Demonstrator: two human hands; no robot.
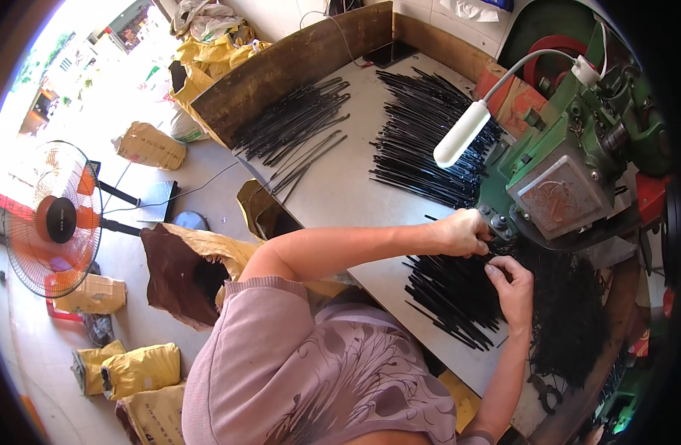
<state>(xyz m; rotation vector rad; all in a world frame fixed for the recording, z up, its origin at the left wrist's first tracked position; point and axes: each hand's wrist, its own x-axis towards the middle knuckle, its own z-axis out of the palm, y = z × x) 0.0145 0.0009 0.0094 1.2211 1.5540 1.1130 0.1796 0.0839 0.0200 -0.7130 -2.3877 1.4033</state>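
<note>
My left hand [463, 233] is closed at the front of a green press machine [548, 167], its fingertips by the metal tooling [499, 222]. A thin black rod [431, 218] pokes out behind this hand, toward the left. Just nearer to me, my right hand [514, 288] pinches thumb and forefinger together on a dark, thin end; the fingers hide most of it. Below my left wrist lies a pile of straight black rods [451, 300]. Beyond my left hand is a larger stack of black rods [422, 141], lying side by side.
A white lamp [463, 133] hangs over the far stack. More black rods with looped ends [296, 119] lie far left on the table [333, 189], by a wooden board [281, 67]. Dark tangled pieces [570, 311] and pliers [546, 393] lie right. A fan [55, 219] and sacks [144, 371] stand left.
</note>
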